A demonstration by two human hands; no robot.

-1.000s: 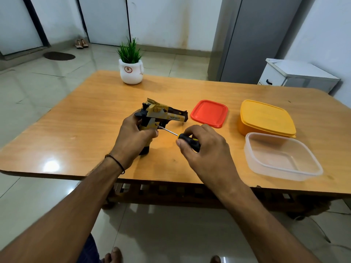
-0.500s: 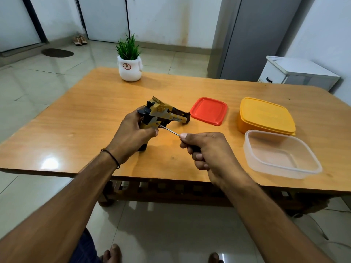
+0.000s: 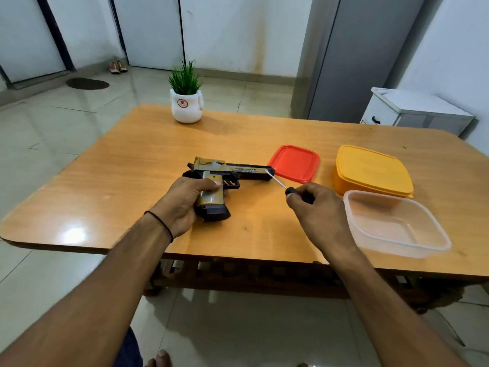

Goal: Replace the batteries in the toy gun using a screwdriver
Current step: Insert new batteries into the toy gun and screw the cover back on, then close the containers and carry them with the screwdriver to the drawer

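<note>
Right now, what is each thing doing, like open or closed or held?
toy gun, gripped at the handle by the left hand.
screwdriver, pinched by the right hand, tip at the barrel's end.
red lid, off, flat on the table.
yellow box, lid on.
clear box, open, empty.
plant pot, upright.

Grips toy gun point(image 3: 232, 170) by the handle in left hand point(image 3: 182, 200), holds screwdriver point(image 3: 289, 191) at its muzzle in right hand point(image 3: 317, 215), over counter point(image 3: 132, 168).

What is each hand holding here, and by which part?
The left hand grips the toy gun by its grip; the right hand pinches the screwdriver by its black handle.
</note>
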